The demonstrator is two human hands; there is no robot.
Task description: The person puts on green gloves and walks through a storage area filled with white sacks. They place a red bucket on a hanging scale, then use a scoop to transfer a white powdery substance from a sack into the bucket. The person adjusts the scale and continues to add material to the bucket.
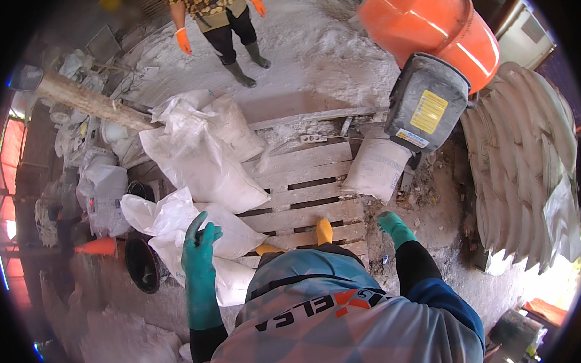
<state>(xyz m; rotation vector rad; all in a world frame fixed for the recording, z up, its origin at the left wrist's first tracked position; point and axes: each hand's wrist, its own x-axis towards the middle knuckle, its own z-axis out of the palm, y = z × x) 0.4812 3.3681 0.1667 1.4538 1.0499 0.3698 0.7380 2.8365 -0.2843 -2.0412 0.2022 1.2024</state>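
My left hand [200, 252], in a long green rubber glove, is raised beside the lower white sacks. Its fingers are loosely bent and apart, with nothing in them. My right hand [394, 226], gloved alike, hangs out to the right with fingers extended and holds nothing; it is apart from everything. Nearest to the left glove lies a crumpled white sack [225, 230], overlapping another sack [233, 283]. A larger filled sack [197, 156] leans farther up. Beyond my right hand, a full sack [376, 166] stands below the grey motor housing [426, 103] of an orange cement mixer [435, 26].
Before my yellow boots [324, 231] lies a dusty slatted pallet [304, 218]. A tall pile of sacks [520, 160] is at right. Left are a black bucket [142, 265], an orange cone [99, 246] and a wooden post [96, 102]. Another person [224, 27] in orange gloves stands on powder ahead.
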